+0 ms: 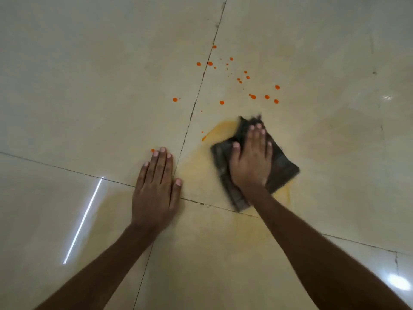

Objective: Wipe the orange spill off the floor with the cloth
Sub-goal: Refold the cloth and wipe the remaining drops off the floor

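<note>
1. Head view. A dark grey-brown folded rag, the cloth (277, 162), lies flat on the glossy beige tiled floor (89, 74), right of the long grout line and just past the cross joint.
2. Right hand (251, 163) lies palm-down on top of the cloth; its fingers (257, 135) are extended and held close together, the thumb set off to the left on the cloth. No pinch; it appears to press flat.
3. Left hand (156, 191) is flat on bare tile just left of the grout line, fingers straight and nearly together, thumb out. It touches no cloth; probably a brace.
4. Orange spill: a pale yellow-orange smear (221, 128) borders the cloth on its left and near sides; separate bright orange droplets (252, 96) are scattered beyond the cloth, apart from it. One drop sits just beside the left fingertips.
5. Handling, judged: the cloth looks soft, light and limp, likely to bunch if pushed by an edge; palm pressure over its centre suits it. Wet glossy tile is probably slippery.
6. Containers: none in view.
</note>
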